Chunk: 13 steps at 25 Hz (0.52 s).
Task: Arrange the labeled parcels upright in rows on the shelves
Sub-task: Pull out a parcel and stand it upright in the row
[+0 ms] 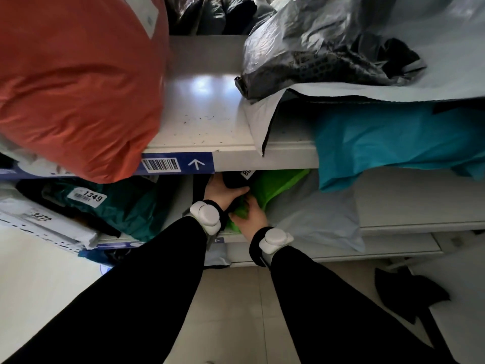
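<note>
Both hands work in the lower shelf point(393, 227), under the front lip of the upper shelf point(204, 109); the left hand point(221, 191) is curled round the near end of a black parcel point(233, 179), thumb over its edge, while the right hand point(249, 218) is closed on a bunched near corner of a bright green parcel point(275, 185); the two parcels touch, black to the left, green to the right; the green one's long axis runs from the right hand away to the far right, so it lies slanted rather than upright, and the right hand is plainly the nearer to it; standing it up would, I judge, mean swinging that far end toward the black parcel; the green film is glossy, creased and soft; the black parcel carries a white label point(248, 173), its number half hidden by the shelf lip
</note>
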### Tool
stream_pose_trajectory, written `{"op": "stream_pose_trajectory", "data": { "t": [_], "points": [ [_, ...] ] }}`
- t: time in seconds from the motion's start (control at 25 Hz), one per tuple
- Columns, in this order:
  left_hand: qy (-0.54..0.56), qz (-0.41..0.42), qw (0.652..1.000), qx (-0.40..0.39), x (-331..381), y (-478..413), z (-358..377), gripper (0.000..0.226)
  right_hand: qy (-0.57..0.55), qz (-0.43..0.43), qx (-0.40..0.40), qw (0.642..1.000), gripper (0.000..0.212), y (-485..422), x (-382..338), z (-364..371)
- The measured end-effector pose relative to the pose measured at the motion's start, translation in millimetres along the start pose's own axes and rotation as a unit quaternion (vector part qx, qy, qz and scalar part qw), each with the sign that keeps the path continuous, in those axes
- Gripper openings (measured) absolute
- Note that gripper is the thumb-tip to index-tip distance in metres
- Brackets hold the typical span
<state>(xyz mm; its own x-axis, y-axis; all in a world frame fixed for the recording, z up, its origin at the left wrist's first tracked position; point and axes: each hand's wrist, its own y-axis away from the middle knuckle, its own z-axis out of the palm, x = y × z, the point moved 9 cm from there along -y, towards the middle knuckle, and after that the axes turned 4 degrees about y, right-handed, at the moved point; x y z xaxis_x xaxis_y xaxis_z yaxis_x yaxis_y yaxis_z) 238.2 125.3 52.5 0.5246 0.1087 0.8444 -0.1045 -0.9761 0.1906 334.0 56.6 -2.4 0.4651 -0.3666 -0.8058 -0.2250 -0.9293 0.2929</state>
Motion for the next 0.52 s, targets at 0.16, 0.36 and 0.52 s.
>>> {"op": "stream_pose_trajectory", "data": {
  "t": [0.16,0.36,0.52],
  "points": [
    [-0.001,0.000,1.000,-0.019,0.1,-11.9,7.2,0.059,0.001,-0.012,-0.006,1.000,0.065,-7.5,3.1,9.6],
    [0.046,0.023,0.998,-0.029,3.7,-15.0,13.6,0.045,0.007,-0.030,0.000,1.000,0.062,-11.6,5.1,17.7],
    [0.044,0.032,0.998,-0.021,4.6,-14.1,12.0,0.026,-0.009,-0.026,-0.004,1.000,0.066,-12.8,7.5,18.9]
  ]
}}
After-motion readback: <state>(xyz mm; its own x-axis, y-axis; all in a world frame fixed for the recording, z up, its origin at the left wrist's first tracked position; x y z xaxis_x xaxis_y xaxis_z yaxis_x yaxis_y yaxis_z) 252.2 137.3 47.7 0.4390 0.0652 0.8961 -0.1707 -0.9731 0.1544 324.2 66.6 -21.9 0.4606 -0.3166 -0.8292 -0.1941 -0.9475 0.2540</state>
